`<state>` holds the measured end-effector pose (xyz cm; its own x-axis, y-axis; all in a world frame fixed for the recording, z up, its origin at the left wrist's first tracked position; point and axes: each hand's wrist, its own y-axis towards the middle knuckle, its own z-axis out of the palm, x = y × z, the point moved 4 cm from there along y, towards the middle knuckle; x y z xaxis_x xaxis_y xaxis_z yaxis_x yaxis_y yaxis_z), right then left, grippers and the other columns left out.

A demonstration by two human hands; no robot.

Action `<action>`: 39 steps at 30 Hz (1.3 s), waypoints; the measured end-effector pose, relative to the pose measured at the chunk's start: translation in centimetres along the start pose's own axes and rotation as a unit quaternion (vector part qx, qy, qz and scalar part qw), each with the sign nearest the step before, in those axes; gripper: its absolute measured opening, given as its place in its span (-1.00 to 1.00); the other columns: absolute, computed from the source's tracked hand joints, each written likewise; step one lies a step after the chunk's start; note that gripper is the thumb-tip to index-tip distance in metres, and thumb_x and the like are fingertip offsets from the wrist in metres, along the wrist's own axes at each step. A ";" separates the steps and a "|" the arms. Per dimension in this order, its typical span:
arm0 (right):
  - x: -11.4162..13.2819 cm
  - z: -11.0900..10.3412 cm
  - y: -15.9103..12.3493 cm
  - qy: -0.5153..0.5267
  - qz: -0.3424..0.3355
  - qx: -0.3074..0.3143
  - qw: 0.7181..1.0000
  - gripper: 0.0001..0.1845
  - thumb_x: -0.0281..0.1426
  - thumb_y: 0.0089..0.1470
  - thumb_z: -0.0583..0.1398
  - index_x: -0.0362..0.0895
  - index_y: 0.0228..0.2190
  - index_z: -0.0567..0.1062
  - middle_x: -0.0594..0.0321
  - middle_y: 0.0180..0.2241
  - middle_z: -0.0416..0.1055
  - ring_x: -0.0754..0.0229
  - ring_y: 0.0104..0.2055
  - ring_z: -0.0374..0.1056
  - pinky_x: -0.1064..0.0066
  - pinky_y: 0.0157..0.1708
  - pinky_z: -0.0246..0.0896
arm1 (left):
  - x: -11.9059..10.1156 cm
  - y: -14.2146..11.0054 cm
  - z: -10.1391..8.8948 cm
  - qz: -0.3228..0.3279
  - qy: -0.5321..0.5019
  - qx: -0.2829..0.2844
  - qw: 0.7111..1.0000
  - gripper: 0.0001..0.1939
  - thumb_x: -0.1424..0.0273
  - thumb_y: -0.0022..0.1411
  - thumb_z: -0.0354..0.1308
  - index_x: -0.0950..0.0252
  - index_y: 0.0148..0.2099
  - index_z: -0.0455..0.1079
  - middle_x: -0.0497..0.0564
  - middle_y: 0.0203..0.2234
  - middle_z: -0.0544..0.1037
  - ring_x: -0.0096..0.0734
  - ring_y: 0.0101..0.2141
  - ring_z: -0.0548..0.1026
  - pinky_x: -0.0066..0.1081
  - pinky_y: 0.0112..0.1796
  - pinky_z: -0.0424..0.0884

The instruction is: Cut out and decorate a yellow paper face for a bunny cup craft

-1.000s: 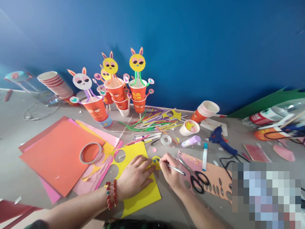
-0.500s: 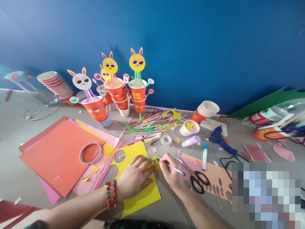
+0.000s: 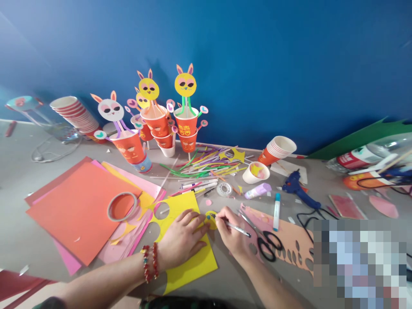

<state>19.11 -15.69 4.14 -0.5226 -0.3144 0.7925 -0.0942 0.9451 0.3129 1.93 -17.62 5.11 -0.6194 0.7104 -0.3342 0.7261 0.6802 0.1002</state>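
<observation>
My left hand (image 3: 185, 236) lies flat with fingers stretched over a yellow paper sheet (image 3: 196, 267) that has round holes cut from its left side. Its fingertips reach the edge of a small yellow paper disc (image 3: 210, 225) with a blue mark on it. Closed around a pen (image 3: 238, 228), my right hand (image 3: 230, 229) holds the tip at that disc. Black-handled scissors (image 3: 265, 240) lie just right of my right hand, on a peach paper sheet (image 3: 289, 238) with cut-out holes.
Rabbit-faced paper-cup figures (image 3: 185, 86) stand along the wall. Coloured paper sheets (image 3: 80, 210) with a tape roll (image 3: 122, 207) lie left. Behind my hands are colourful sticks (image 3: 206, 165), a white cup of scraps (image 3: 255, 173) and a glue stick (image 3: 258, 190). A blue glue gun (image 3: 299, 189) rests right.
</observation>
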 end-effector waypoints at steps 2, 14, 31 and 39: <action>0.0 0.0 0.0 -0.001 0.000 0.000 1.000 -0.78 -0.50 0.17 0.07 -0.04 -0.50 0.26 0.37 -0.58 0.32 0.25 -0.53 0.29 0.46 -0.48 0.17 | 0.0 0.0 0.0 0.000 0.000 0.001 1.000 -0.57 0.25 0.36 0.11 0.24 0.22 0.29 0.07 0.13 0.40 -0.11 0.10 0.30 -0.06 0.18 0.22; 0.2 0.0 0.1 -0.004 -0.001 -0.002 1.000 -0.78 -0.51 0.15 0.07 -0.04 -0.51 0.26 0.37 -0.58 0.33 0.25 -0.54 0.31 0.47 -0.48 0.16 | 0.0 0.0 0.2 0.001 0.001 -0.002 1.000 -0.56 0.23 0.36 0.10 0.24 0.22 0.29 0.06 0.13 0.39 -0.10 0.10 0.30 -0.06 0.18 0.23; 0.0 0.0 -0.1 0.001 -0.001 0.011 1.000 -0.78 -0.51 0.14 0.07 -0.05 -0.52 0.24 0.39 -0.60 0.29 0.27 -0.55 0.28 0.47 -0.50 0.14 | -0.1 0.0 0.1 0.002 0.002 -0.004 1.000 -0.57 0.24 0.35 0.12 0.24 0.21 0.30 0.06 0.12 0.40 -0.11 0.10 0.29 -0.07 0.18 0.21; 0.1 0.0 0.0 0.000 -0.003 0.012 1.000 -0.78 -0.51 0.13 0.07 -0.05 -0.52 0.25 0.38 -0.60 0.30 0.27 -0.55 0.28 0.48 -0.50 0.14 | 0.0 0.0 0.1 0.003 0.001 -0.004 1.000 -0.57 0.24 0.34 0.13 0.24 0.21 0.30 0.07 0.12 0.40 -0.10 0.10 0.29 -0.06 0.17 0.22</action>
<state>19.05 -15.75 4.17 -0.5213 -0.3206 0.7909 -0.1172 0.9449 0.3058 1.99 -17.62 5.06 -0.6158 0.7148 -0.3315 0.7273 0.6775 0.1098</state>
